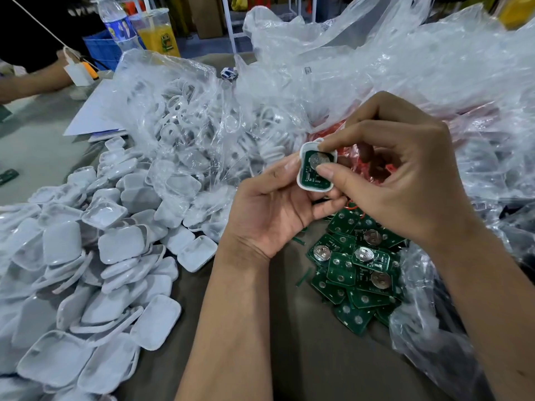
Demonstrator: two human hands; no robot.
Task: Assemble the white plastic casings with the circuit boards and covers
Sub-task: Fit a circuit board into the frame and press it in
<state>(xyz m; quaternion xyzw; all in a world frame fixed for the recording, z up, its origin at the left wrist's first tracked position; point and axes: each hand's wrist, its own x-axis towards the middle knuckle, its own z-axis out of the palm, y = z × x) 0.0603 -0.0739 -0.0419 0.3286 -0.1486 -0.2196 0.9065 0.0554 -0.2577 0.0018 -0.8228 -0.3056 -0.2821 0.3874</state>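
My left hand (272, 206) holds a white plastic casing (301, 180) from below and the left, fingers curled under it. A green circuit board (310, 175) with a round coin cell lies inside the casing. My right hand (405, 175) pinches the board with thumb and forefinger, pressing it into the casing. A heap of loose green circuit boards (356, 270) lies on the table under my right hand. A big pile of white casings and covers (95, 264) fills the left side.
Clear plastic bags (376, 68) with white ring-shaped parts (179, 111) crowd the back and right. A water bottle (117, 21) and a cup of orange drink (157, 33) stand at the far left. Another person's arm (31, 82) rests there.
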